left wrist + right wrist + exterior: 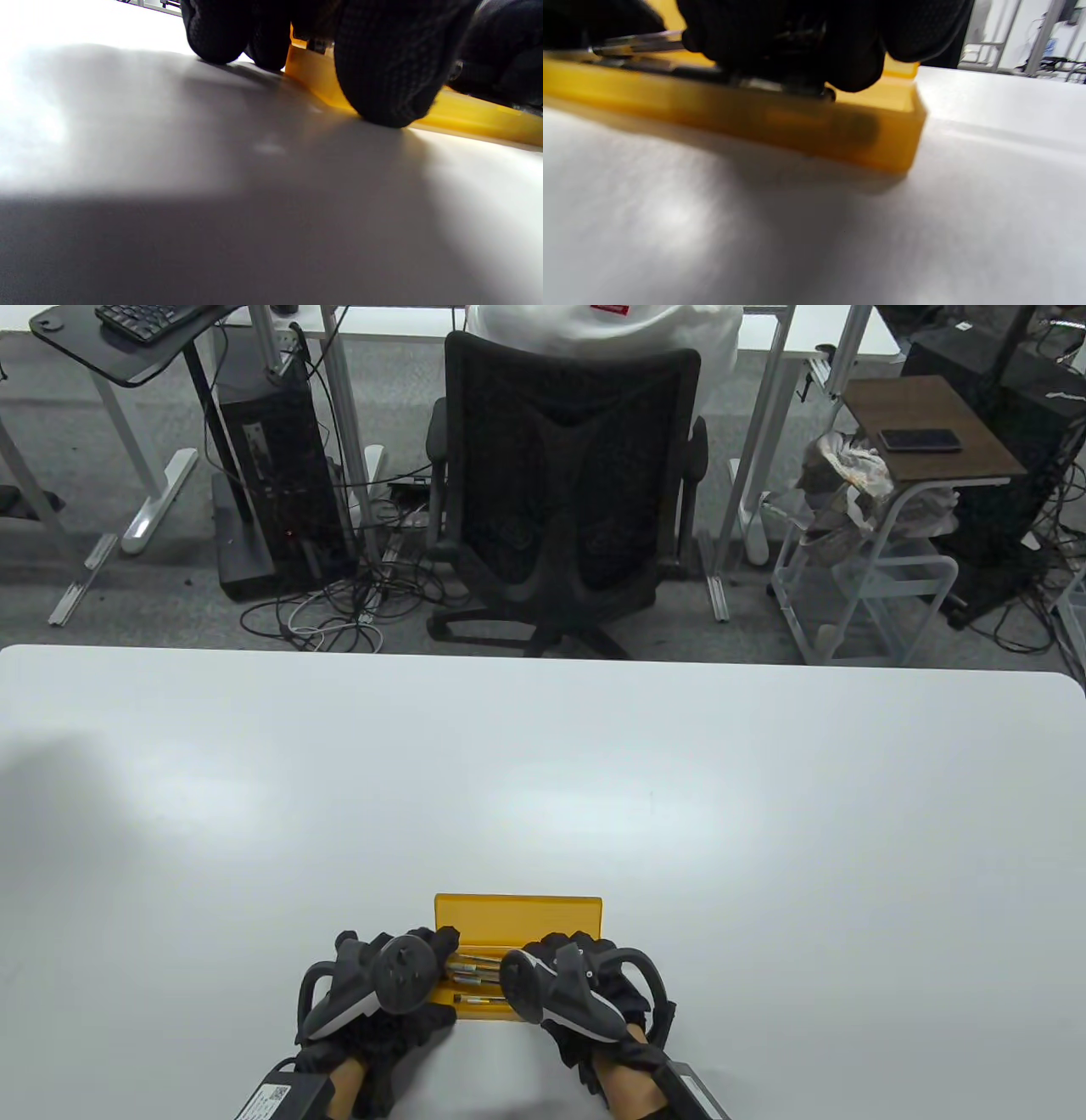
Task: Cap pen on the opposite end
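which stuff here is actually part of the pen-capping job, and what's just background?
Job:
- yellow pen case, open, on the white table
- pens lying inside it
- left hand and right hand, both at the case

Background:
- office chair
- PC tower
- side cart with phone
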The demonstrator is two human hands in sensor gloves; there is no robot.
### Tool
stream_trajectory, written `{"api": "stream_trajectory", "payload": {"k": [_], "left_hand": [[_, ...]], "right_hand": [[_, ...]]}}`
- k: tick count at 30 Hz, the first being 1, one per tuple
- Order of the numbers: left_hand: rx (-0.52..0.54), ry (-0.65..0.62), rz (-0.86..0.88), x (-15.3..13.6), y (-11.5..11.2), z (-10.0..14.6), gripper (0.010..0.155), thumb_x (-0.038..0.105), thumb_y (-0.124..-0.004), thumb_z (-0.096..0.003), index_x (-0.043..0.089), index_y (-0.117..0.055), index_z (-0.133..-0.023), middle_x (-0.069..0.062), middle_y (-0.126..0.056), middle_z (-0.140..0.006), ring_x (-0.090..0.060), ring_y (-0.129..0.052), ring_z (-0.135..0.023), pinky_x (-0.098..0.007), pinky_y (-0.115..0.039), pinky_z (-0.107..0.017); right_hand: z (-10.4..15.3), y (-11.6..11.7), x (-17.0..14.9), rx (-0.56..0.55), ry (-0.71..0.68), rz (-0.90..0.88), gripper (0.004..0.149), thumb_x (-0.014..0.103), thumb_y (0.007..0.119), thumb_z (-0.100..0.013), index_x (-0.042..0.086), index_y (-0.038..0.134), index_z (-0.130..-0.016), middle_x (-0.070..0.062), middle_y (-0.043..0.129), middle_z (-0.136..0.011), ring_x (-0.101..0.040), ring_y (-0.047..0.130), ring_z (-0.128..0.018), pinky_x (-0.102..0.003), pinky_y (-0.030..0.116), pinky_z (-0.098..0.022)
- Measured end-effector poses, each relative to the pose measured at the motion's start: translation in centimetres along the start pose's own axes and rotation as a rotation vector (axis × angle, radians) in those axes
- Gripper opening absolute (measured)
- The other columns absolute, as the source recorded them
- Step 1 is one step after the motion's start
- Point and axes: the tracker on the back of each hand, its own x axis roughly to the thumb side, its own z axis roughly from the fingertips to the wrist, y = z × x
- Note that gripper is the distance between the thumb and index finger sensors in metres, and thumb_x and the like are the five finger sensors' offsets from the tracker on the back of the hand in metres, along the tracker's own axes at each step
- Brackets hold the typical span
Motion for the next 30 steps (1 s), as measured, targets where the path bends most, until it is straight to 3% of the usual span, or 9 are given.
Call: {"api": "stream_trajectory", "payload": {"k": [5,8,11,14,17,20,23,25,30], "left_hand": [[-0.019,-0.017,0.072,-0.5,0.7,0.5,0.089,0.043,-0.093,-0.041,0.027,-0.045,-0.114,-0.019,-0.056,-0.118,-0.039,-0.064,-0.093,-0.086,-0.022,-0.064],[0.021,-0.017,0.093,-0.5,2.9,2.0,0.086,0.044,-0.093,-0.0422,0.025,-0.049,-0.113,-0.022,-0.06,-0.116,-0.041,-0.068,-0.092,-0.087,-0.023,-0.063],[0.185,-0.003,0.161,-0.3,5.1,3.9,0.072,0.048,-0.091,-0.0433,0.021,-0.067,-0.106,-0.017,-0.08,-0.104,-0.036,-0.081,-0.082,-0.085,-0.034,-0.065],[0.337,0.006,0.573,-0.6,5.7,4.9,0.071,0.05,-0.089,-0.0442,0.017,-0.07,-0.104,-0.013,-0.088,-0.096,-0.03,-0.088,-0.073,-0.08,-0.043,-0.067],[0.254,-0.063,1.179,-0.5,4.6,4.5,0.074,0.047,-0.087,-0.0489,0.015,-0.058,-0.109,-0.013,-0.078,-0.104,-0.03,-0.08,-0.081,-0.081,-0.035,-0.069],[0.174,-0.098,1.523,-0.3,3.6,4.3,0.058,0.034,-0.085,-0.0549,0.021,-0.062,-0.107,-0.01,-0.078,-0.103,-0.028,-0.079,-0.081,-0.078,-0.033,-0.073],[0.186,-0.179,1.49,-0.1,4.0,4.2,0.047,0.026,-0.081,-0.0565,0.028,-0.065,-0.1,-0.01,-0.078,-0.103,-0.028,-0.079,-0.082,-0.076,-0.035,-0.075],[0.227,-0.151,1.247,0.4,4.4,4.4,0.053,0.028,-0.079,-0.0552,0.029,-0.056,-0.102,-0.01,-0.081,-0.104,-0.024,-0.087,-0.077,-0.073,-0.045,-0.074],[0.463,-0.067,1.132,0.3,5.7,4.8,0.055,0.032,-0.08,-0.0521,0.011,-0.063,-0.099,-0.01,-0.098,-0.078,-0.018,-0.096,-0.05,-0.064,-0.055,-0.072]], "right_hand": [[0.7,-2.4,-2.4,-0.053,0.088,-0.021,0.046,0.03,0.073,-0.04,0.029,0.079,-0.086,0.0,0.086,-0.086,-0.025,0.087,-0.075,-0.054,0.073,-0.061],[1.5,-4.7,-3.9,-0.149,0.133,-0.238,0.047,0.03,0.071,-0.041,0.026,0.078,-0.087,-0.003,0.088,-0.083,-0.026,0.09,-0.071,-0.053,0.076,-0.057],[1.9,-6.6,-4.4,-0.164,0.083,-0.554,0.048,0.031,0.068,-0.043,0.02,0.079,-0.088,-0.006,0.093,-0.073,-0.023,0.095,-0.056,-0.049,0.081,-0.048],[2.0,-6.9,-3.1,-0.114,-0.038,-0.763,0.05,0.032,0.067,-0.043,0.017,0.079,-0.089,-0.005,0.096,-0.065,-0.021,0.097,-0.046,-0.046,0.082,-0.043],[2.1,-6.6,-1.2,-0.022,-0.121,-0.825,0.05,0.033,0.068,-0.043,0.018,0.08,-0.088,-0.004,0.097,-0.064,-0.02,0.097,-0.044,-0.046,0.083,-0.042],[1.7,-5.5,-0.5,0.047,-0.083,-0.824,0.049,0.038,0.068,-0.042,0.02,0.082,-0.086,-0.002,0.099,-0.058,-0.017,0.098,-0.038,-0.044,0.085,-0.037],[1.4,-4.0,-0.6,0.15,-0.005,-0.908,0.05,0.045,0.071,-0.039,0.015,0.091,-0.073,0.001,0.098,-0.038,-0.011,0.095,-0.021,-0.04,0.085,-0.027],[1.5,-3.6,-0.5,0.224,-0.045,-0.902,0.05,0.046,0.062,-0.043,0.016,0.092,-0.069,0.003,0.097,-0.036,-0.011,0.095,-0.02,-0.04,0.085,-0.026],[1.7,-4.8,-0.4,0.109,-0.066,-0.985,0.047,0.047,0.064,-0.044,0.017,0.096,-0.062,0.004,0.097,-0.032,-0.01,0.094,-0.017,-0.039,0.085,-0.024]]}}
